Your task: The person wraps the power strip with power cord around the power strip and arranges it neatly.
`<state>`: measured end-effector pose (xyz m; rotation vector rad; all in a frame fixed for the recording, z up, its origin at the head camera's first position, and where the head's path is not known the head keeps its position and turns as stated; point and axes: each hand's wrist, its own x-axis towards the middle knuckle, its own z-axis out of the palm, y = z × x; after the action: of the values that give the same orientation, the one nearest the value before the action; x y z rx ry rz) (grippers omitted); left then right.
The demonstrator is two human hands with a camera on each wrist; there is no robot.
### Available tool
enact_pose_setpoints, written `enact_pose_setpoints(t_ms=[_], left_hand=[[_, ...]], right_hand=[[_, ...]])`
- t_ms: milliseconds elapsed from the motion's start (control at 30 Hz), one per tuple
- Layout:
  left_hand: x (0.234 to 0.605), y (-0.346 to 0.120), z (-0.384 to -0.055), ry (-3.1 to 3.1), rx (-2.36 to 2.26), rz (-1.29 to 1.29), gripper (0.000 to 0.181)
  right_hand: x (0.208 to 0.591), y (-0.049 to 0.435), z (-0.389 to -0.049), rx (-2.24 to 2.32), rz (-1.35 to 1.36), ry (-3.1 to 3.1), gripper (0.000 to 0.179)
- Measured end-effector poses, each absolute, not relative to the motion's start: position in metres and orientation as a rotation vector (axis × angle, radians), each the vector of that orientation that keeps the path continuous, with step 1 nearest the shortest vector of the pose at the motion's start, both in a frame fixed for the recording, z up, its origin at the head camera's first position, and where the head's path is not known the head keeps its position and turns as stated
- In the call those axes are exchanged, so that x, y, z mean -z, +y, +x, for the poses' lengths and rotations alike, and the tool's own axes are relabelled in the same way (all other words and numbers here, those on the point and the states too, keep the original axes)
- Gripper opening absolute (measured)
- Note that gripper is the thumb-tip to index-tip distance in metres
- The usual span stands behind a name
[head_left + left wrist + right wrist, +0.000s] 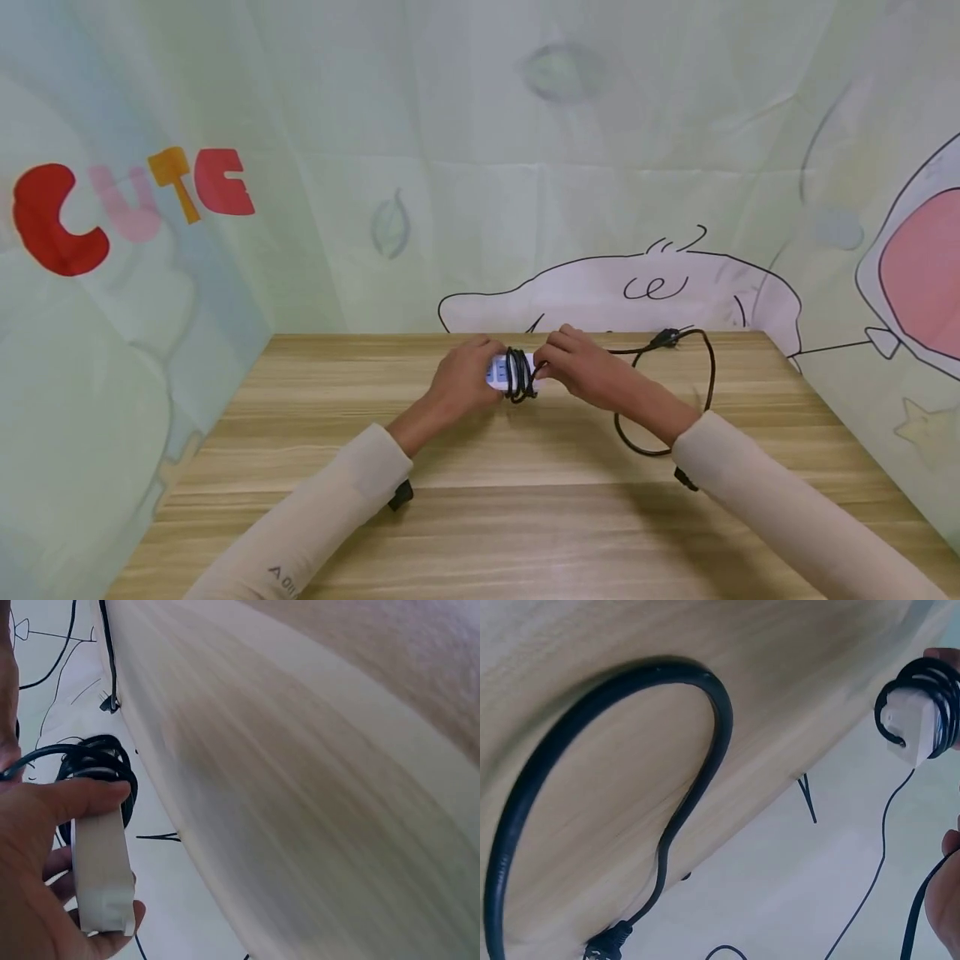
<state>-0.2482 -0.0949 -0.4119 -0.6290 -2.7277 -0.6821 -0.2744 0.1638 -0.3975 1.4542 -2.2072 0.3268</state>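
Between two hands, one power strip

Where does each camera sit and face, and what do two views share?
Head: worn there, facing forward and down at the table; left hand, right hand, sleeves show.
Left wrist: worn there, facing the white power strip; both hands show partly.
Right wrist: worn there, facing table and black cable; hands partly show.
Both wrist views share power strip, cable and plug.
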Motion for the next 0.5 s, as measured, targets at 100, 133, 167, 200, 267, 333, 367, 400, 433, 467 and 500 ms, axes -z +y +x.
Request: enact_pose_setpoints(t_ms=[100, 133, 167, 200, 267, 333, 367, 400, 433, 467, 500], left_hand=[[0.4098, -0.0925, -0.2469, -2.723, 0.660, -0.736, 0.058], [0.4091, -0.0918, -0.2464, -2.722, 0.651, -0.771, 0.058], [0.4085, -0.0911, -0.2457, -2.724, 0.640, -0.803, 0.058], [0.4081, -0.0904, -0.2451, -2.726, 0.626, -0.831, 0.059], [0.4077, -0.0893, -0.2436, -2.731, 0.613, -0.870, 0.059], [0.4081, -0.0888, -0.2425, -2.732, 0.608, -0.889, 0.058], [0.4084, -0.0887, -0.2422, -2.729, 0.609, -0.892, 0.058], [0.4087, -0.0888, -0.2420, -2.725, 0.614, -0.893, 0.058], [0.4092, -0.0890, -0.2418, -2.720, 0.621, -0.896, 0.057], [0.4097, -0.0894, -0.2416, -2.717, 0.630, -0.900, 0.057], [0.4101, -0.0898, -0.2414, -2.714, 0.641, -0.909, 0.057]], right_hand=[[0.3932, 0.1617, -0.2780, -0.404, 1.437, -2.239, 0.018], [0.3919, 0.1608, -0.2791, -0.430, 1.430, -2.251, 0.017], [0.3906, 0.1598, -0.2803, -0.453, 1.426, -2.257, 0.017], [0.3897, 0.1588, -0.2813, -0.473, 1.425, -2.261, 0.017], [0.3882, 0.1567, -0.2831, -0.503, 1.429, -2.258, 0.017], [0.3874, 0.1552, -0.2838, -0.521, 1.430, -2.263, 0.017], [0.3871, 0.1546, -0.2838, -0.528, 1.428, -2.268, 0.017], [0.3869, 0.1541, -0.2837, -0.534, 1.425, -2.276, 0.016], [0.3866, 0.1537, -0.2834, -0.542, 1.417, -2.290, 0.016], [0.3865, 0.1534, -0.2833, -0.551, 1.408, -2.308, 0.016], [0.3865, 0.1533, -0.2832, -0.566, 1.397, -2.327, 0.016]])
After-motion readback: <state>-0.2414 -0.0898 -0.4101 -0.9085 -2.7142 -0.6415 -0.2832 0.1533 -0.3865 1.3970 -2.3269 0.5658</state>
